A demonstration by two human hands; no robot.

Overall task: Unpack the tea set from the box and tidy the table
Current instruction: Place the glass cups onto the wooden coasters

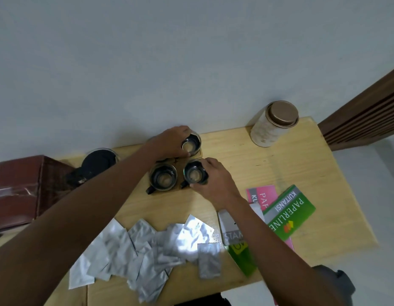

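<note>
Both arms reach forward over the wooden table (pixel 268 164), forearms bare, converging on a cluster of glass cups near the wall.

Our left hand (pixel 169 141) lies palm down over the far cup (pixel 192 145), fingers curled round its left side and rim, thumb low against the glass. It grips that cup, which stands upright on the table.

Our right hand (pixel 213 180) comes in from the right, wrist slightly bent, fingers and thumb wrapped round the near right cup (pixel 194 173); its dark handle points toward us. Gripped, upright, base on the table.

A third cup (pixel 163 177) stands free just left of it, handle pointing lower left, touched by neither hand.

Left of the cups sits a glass teapot (pixel 99 162) with a dark lid, and beyond it the dark red box (pixel 21 188) at the table's left edge.

Silver foil sachets (pixel 147 246) lie scattered in the foreground. Green and pink booklets (pixel 288 210) overlap at right. A pale tin (pixel 273 124) with a bronze lid stands by the wall.
</note>
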